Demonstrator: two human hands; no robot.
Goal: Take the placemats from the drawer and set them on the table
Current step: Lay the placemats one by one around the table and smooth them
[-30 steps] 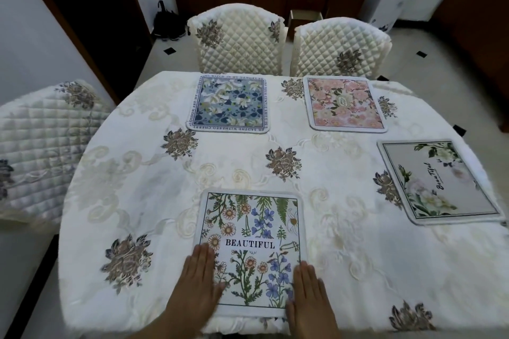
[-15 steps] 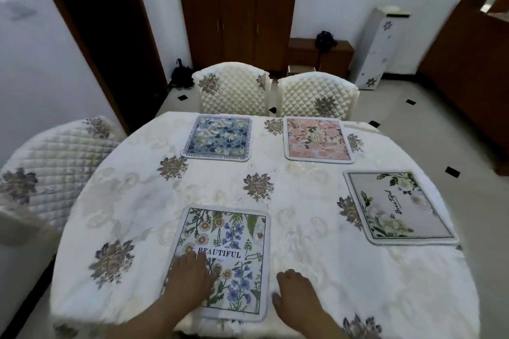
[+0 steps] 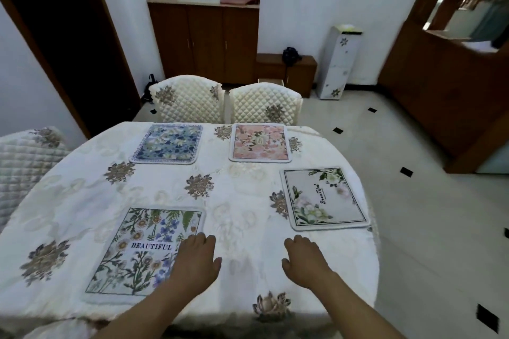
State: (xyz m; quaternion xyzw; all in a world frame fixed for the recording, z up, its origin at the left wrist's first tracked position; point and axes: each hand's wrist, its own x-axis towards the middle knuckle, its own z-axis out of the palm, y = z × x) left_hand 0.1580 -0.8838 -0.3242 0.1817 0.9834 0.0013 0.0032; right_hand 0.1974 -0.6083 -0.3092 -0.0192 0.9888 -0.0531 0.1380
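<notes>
Several floral placemats lie flat on the table (image 3: 82, 201), which has a cream embroidered cloth. The nearest one, a placemat printed "BEAUTIFUL" (image 3: 143, 250), is at the front left. My left hand (image 3: 194, 261) hovers over its right edge with fingers loosely curled, holding nothing. My right hand (image 3: 304, 259) hangs above bare cloth to the right, also loosely curled and holding nothing. A white placemat with pale flowers (image 3: 322, 198) lies at the right. A blue placemat (image 3: 168, 143) and a pink placemat (image 3: 260, 142) lie at the far side.
Two quilted chairs (image 3: 190, 98) stand behind the table and another chair (image 3: 24, 154) at the left. Beyond are a wooden cabinet (image 3: 203, 38), a low wooden unit (image 3: 286, 69) and a white floral stand (image 3: 338, 63). Tiled floor lies to the right.
Both hands have lifted off the "BEAUTIFUL" placemat and shifted right, the fingers curling. The view has tilted up, showing more of the room.
</notes>
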